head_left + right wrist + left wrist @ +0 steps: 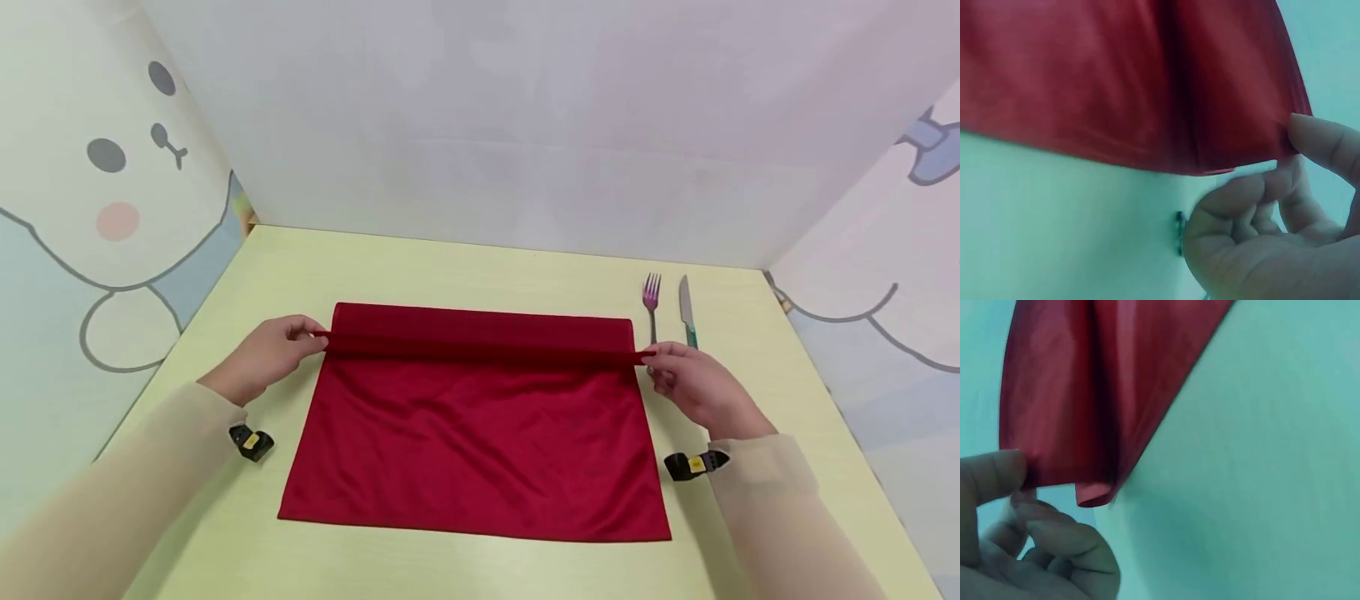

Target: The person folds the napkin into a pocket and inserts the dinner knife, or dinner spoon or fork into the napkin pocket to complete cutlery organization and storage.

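Note:
A dark red satin cloth napkin (480, 450) lies spread on the table, with its far part folded over in a band. My left hand (277, 354) pinches the left end of the raised fold between thumb and fingers. At the opposite end, my right hand (693, 383) pinches the fold the same way. Up close in the left wrist view, the napkin (1060, 412) hangs from the thumb and fingertips with a curled edge below. The right wrist view has the napkin corner (1247, 125) held between thumb and index finger.
Beyond the right hand lie a fork (652, 300) and a table knife (686, 304) with a green handle, both partly behind that hand. The pale yellow table (450, 258) meets a white cloth wall at the back. Patterned cartoon sheets hang at both sides.

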